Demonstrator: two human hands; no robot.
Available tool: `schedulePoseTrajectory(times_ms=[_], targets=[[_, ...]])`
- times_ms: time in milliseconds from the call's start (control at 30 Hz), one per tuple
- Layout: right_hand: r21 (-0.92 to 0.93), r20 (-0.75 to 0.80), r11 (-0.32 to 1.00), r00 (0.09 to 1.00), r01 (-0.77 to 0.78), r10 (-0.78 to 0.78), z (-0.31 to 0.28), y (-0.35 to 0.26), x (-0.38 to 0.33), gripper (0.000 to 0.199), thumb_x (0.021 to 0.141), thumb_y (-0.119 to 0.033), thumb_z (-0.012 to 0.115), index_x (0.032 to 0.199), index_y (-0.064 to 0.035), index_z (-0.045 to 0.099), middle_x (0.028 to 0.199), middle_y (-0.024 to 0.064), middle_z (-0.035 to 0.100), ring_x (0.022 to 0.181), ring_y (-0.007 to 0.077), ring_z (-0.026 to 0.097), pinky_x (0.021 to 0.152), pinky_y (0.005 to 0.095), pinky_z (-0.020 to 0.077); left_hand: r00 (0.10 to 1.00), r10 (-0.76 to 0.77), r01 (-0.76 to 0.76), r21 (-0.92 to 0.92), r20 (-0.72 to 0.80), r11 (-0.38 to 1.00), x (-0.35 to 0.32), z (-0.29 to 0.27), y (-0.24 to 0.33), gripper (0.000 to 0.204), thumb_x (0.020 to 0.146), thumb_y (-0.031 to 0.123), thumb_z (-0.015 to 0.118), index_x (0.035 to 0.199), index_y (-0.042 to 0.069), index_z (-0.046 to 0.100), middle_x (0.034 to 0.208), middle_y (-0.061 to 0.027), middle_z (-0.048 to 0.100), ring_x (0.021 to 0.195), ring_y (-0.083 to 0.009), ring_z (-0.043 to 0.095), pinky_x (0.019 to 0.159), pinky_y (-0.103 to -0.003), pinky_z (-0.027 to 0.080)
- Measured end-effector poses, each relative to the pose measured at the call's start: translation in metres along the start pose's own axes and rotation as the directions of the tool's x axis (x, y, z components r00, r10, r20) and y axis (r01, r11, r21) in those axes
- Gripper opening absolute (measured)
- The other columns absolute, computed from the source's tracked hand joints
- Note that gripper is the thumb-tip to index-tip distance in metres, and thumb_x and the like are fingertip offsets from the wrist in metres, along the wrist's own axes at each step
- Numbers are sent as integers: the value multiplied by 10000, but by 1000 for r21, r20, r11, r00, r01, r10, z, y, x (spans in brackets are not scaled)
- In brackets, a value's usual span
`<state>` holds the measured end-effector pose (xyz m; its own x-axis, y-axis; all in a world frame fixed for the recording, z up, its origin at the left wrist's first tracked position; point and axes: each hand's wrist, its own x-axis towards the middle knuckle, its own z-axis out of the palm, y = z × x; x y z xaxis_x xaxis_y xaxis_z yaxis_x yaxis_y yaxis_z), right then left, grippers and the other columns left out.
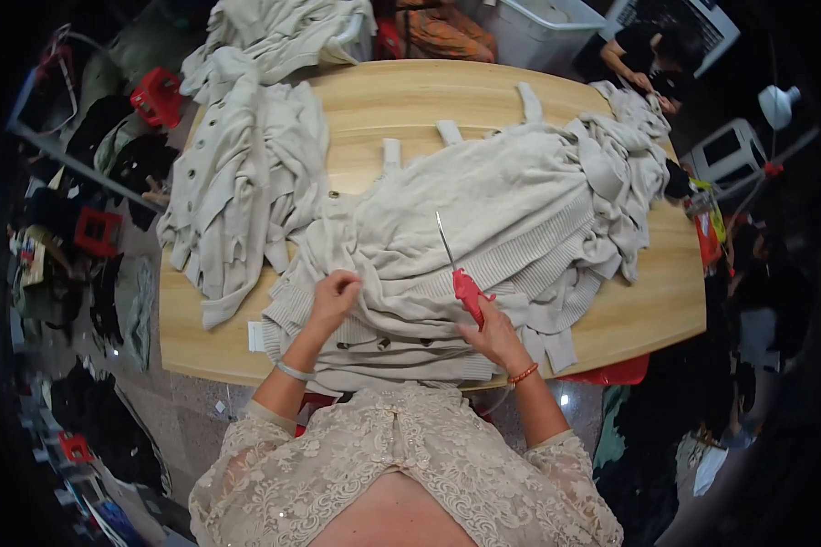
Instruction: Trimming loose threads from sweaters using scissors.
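My right hand (494, 337) is wrapped round a red-handled tool (468, 294) with a long, thin metal tip pointing away from me. The tip is over a pile of cream knit garments (465, 196) with ribbed hems. To the left, my left hand (334, 296) is closed, fingertips together, at the pile's near-left part. Whether knit is pinched between those fingers I cannot make out. Dark buttons show along the cloth between my wrists.
More cream buttoned knitwear (237, 173) lies along the left of the wooden table (383, 96). At the far right, a person (652, 64) handles knitwear. Red stools (158, 98) and a grey bin (543, 36) stand around the table. Dark clothes (109, 428) lie on the floor.
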<state>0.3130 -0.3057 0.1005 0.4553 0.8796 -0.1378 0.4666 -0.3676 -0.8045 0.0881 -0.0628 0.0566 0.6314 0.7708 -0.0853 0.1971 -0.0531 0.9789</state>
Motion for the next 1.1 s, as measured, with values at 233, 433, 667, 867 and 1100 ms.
schedulePoseTrajectory(times_ms=[233, 433, 667, 867, 1100], targets=[[-211, -23, 977, 999, 34, -40, 64, 2, 13, 623, 731, -231, 766, 1234, -23, 463, 1074, 227, 609, 969, 422, 605, 801, 477, 502, 969, 126, -141, 59, 214, 988, -15, 81, 69, 131, 863, 70, 651, 970, 1, 622, 892, -48, 623, 805, -121, 588, 693, -253, 474], [43, 3, 997, 998, -68, 68, -5, -24, 49, 197, 799, -184, 575, 753, 7, 573, 721, 233, 596, 703, 413, 594, 642, 471, 460, 933, 360, -306, 546, 9, 780, -41, 29, 40, 345, 743, 73, 702, 1068, 30, 595, 1037, -160, 590, 1003, -352, 554, 894, -419, 428], [103, -567, 995, 822, 4, 55, -167, 12, 84, 126, 877, -109, 600, 878, 16, 585, 601, 31, 496, 542, 128, 455, 511, 331, 394, 978, 194, -179, 782, 75, 597, -82, 33, -10, 657, 708, 180, 748, 1296, 68, 478, 1326, -235, 432, 1207, -412, 426, 990, -504, 360], [-179, -752, 981, 633, 73, -184, -230, -4, 88, 183, 893, -118, 614, 990, 38, 628, 707, 103, 617, 611, 190, 553, 608, 334, 458, 990, 143, -91, 825, 13, 558, -104, 39, -10, 732, 736, 247, 748, 1378, 117, 421, 1427, -234, 323, 1309, -423, 321, 1067, -546, 254], [-55, -678, 997, 730, 63, -83, -237, -17, 84, 168, 895, -102, 613, 995, 30, 634, 671, -13, 526, 601, 89, 448, 553, 264, 384, 989, 143, -69, 764, -31, 642, -95, 36, -30, 787, 735, 268, 751, 1412, 101, 386, 1414, -257, 333, 1293, -435, 334, 1054, -543, 262]])
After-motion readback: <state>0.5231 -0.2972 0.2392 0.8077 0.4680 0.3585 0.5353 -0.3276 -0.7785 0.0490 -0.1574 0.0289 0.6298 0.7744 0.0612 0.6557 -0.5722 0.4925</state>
